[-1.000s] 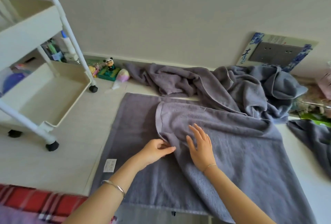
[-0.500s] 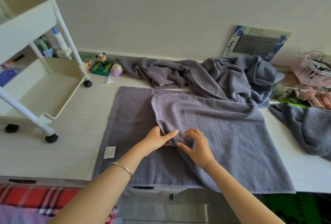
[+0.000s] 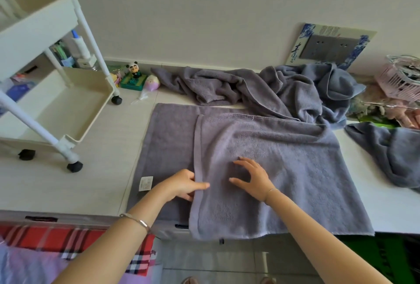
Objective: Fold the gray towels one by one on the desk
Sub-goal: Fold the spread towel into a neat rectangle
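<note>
A: Towel (image 3: 284, 165): we log it flat on the desk (image 3: 95, 177), under both hands, near edge just over the desk front. Agreed?

B: Agreed. A flap is laid over from the right-hand side. Its hem (image 3: 198, 143) runs straight away from the left hand (image 3: 181, 185).

A: Hands?

B: Left hand pinches the hem, thumb on top, fingers tucked beneath. Right hand (image 3: 252, 177) is just beside it, fingers spread and arched on the flap, gripping nothing.

A: Step?

B: We'd call it the first fold of this towel, being squared up. The flap covers only part of the lower layer, so the edges aren't matched yet.

A: Next move?

B: We judge the hem has to go further out past the left hand, to meet the edge by the tag (image 3: 146, 183), while the right hand smooths the flap. Then another fold.

A: Rest of the job?

B: Pile (image 3: 250, 88) of gray towels beyond the fingertips, plus a loose towel (image 3: 386, 147) out past the right hand. All unfolded, so we're early.

A: Cart (image 3: 56, 111) sits off past the left hand, not in play.
</note>
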A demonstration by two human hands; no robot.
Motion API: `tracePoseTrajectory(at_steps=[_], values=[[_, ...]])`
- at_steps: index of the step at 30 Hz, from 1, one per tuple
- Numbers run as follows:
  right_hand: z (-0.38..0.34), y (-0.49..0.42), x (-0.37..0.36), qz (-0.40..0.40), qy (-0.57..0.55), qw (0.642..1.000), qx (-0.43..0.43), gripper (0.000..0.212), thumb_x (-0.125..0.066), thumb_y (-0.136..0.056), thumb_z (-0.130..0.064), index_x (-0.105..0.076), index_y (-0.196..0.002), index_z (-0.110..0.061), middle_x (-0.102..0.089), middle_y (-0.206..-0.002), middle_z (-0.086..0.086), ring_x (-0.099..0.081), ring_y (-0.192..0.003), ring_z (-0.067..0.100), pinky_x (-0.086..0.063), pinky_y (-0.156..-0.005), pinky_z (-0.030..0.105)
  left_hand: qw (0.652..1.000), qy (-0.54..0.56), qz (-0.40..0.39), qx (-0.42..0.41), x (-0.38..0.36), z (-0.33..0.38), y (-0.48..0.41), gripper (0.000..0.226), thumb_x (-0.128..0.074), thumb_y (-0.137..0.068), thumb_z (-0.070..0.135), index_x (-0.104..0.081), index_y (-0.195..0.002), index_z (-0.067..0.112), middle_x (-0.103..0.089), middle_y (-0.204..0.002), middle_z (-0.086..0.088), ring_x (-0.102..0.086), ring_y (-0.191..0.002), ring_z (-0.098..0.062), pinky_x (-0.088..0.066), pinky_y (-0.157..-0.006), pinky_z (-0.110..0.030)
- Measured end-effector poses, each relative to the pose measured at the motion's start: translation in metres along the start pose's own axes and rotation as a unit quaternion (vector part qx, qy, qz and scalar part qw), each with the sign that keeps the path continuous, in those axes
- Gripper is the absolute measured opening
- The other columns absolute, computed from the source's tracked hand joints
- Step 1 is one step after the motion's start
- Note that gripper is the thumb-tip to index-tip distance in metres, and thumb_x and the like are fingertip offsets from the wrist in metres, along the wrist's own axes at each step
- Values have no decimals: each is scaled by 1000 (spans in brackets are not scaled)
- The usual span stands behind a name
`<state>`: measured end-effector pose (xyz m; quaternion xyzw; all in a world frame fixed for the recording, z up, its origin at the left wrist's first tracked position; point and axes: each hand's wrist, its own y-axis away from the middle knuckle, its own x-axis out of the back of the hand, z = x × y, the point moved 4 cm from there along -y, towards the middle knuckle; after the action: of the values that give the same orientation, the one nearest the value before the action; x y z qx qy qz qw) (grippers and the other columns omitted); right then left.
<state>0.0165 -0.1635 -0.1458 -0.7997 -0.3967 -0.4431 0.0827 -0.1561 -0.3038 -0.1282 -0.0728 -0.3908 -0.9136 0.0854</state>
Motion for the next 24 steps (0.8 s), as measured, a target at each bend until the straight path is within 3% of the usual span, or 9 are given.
tracePoseTrajectory(at_steps=[2,7,10,13,18,21,24], values=[[-1,0,-5,9,23,1000,5,54,-63,-85,-45,-47,-134,-30,-36,-147,-5,-31,-136,17,-20,-116,38,1000,17,-9,-11,-7,-10,3,28,-66,-88,19,-62,-111,4,-69,-95,-3,-67,-86,-11,-58,-67,-24],[-26,-26,7,54,-26,998,24,44,-61,-89,-36,-50,-129,-22,-45,-137,-2,-41,-128,20,-32,-109,44,997,64,41,-20,7,-22,2,15,-62,-91,18,-64,-98,6,-69,-96,-9,-66,-78,-14,-58,-64,-24],[-47,-57,21,42,-35,998,33,47,-59,-90,-35,-48,-132,-19,-44,-138,2,-41,-128,20,-35,-108,39,997,64,45,-23,10,-23,2,19,-61,-92,21,-65,-99,4,-67,-95,-8,-64,-70,-13,-56,-60,-22],[-64,-92,26,29,-30,999,29,53,-62,-87,-40,-46,-133,-19,-43,-139,3,-41,-128,22,-35,-107,40,994,84,61,-29,10,-26,0,17,-62,-91,23,-67,-95,7,-68,-91,-5,-63,-66,-10,-55,-58,-21],[-76,-151,27,-9,38,999,11,74,-70,-78,-49,-39,-139,-20,-39,-143,6,-37,-131,26,-32,-109,42,988,118,93,-39,21,-32,-5,22,-64,-89,23,-70,-98,3,-70,-101,-12,-65,-85,-14,-56,-63,-21],[-71,-178,33,-1,122,992,-12,83,-64,-75,-63,-35,-142,-22,-37,-148,6,-31,-137,25,-21,-115,43,986,134,96,-38,19,-35,-8,20,-63,-90,23,-70,-93,4,-69,-93,-10,-64,-76,-12,-55,-61,-20],[-60,-194,35,-12,174,983,-60,90,-53,-72,-77,-38,-141,-21,-42,-144,5,-35,-135,25,-17,-115,44,985,138,102,-34,17,-36,-11,19,-62,-91,24,-67,-88,6,-64,-83,-6,-61,-67,-9,-53,-57,-18]])
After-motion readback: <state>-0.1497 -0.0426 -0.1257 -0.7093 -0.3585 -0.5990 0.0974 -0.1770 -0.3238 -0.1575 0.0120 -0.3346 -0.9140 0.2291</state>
